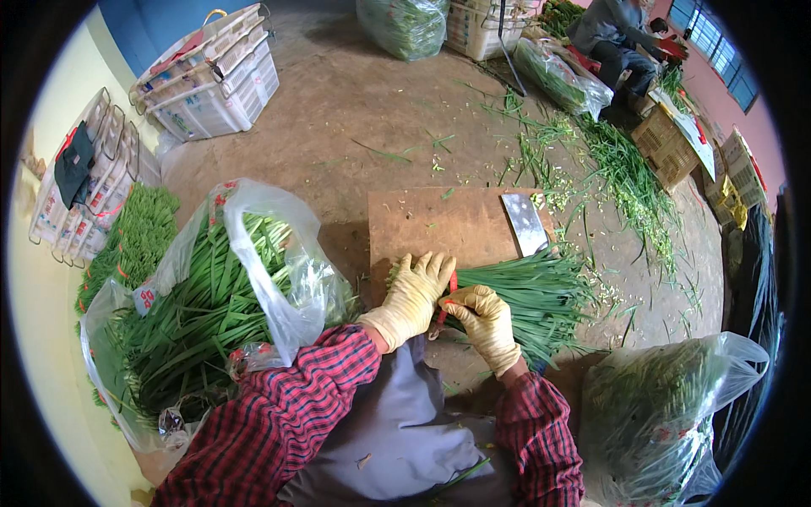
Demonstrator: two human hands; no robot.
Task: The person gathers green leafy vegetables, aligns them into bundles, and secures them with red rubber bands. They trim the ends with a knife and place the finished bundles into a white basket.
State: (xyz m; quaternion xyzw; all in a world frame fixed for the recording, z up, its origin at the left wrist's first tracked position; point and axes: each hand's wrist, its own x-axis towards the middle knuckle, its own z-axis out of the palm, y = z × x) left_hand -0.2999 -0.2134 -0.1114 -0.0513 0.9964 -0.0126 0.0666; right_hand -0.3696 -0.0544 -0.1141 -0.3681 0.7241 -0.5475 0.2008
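Note:
A bundle of long green leafy stalks, perhaps garlic chives (526, 298), lies across the near edge of a wooden board (437, 222). Red tape (453, 282) runs around the bundle near its left end. My left hand (412, 298), in a pale glove, presses flat on that end with its fingers spread. Gloved too, my right hand (485, 320) pinches the red tape at the near side of the bundle. On the board's right part rests a cleaver blade (524, 223); its handle is hidden or out of sight by the leaves.
Left of me stands an open plastic bag (244, 253) of loose green stalks, with green bundles (146, 222) behind it. A full plastic bag (659, 405) is at my right. White crates (209, 101), scattered trimmings (633, 190) and a seated person (618, 44) are farther off.

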